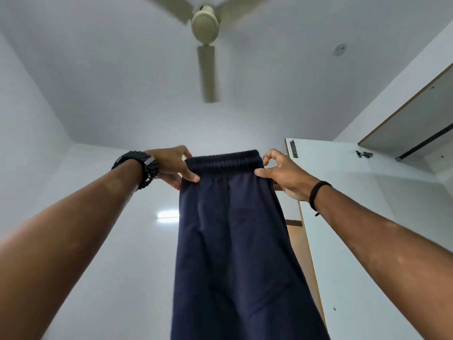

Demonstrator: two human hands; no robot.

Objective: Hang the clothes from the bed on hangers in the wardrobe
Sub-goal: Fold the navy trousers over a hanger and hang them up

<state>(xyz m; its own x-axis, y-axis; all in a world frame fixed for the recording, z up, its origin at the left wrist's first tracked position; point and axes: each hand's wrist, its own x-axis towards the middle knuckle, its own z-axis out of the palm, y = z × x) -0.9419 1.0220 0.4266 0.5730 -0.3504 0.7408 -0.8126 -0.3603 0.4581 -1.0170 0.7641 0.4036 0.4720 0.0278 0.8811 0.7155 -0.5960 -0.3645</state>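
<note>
Blue pants [235, 241] held up high so legs hang straight. Waistband pinched at one end by left hand [171, 165], at other by right hand [282, 175]. Wardrobe door [355, 217] open beside.

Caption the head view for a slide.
Both hands, left and right, hold navy trousers up by the waistband beside an open wardrobe door.

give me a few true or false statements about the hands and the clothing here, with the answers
1. Both hands, left and right, hold the navy trousers by the waistband. True.
2. The trousers are already on a hanger. False: no hanger shows.
3. The watch is on the right wrist. False: it is on the left; the right wears a thin black band.
4. A ceiling fan is overhead. True.
5. The wardrobe door is shut. False: it stands open.
</note>
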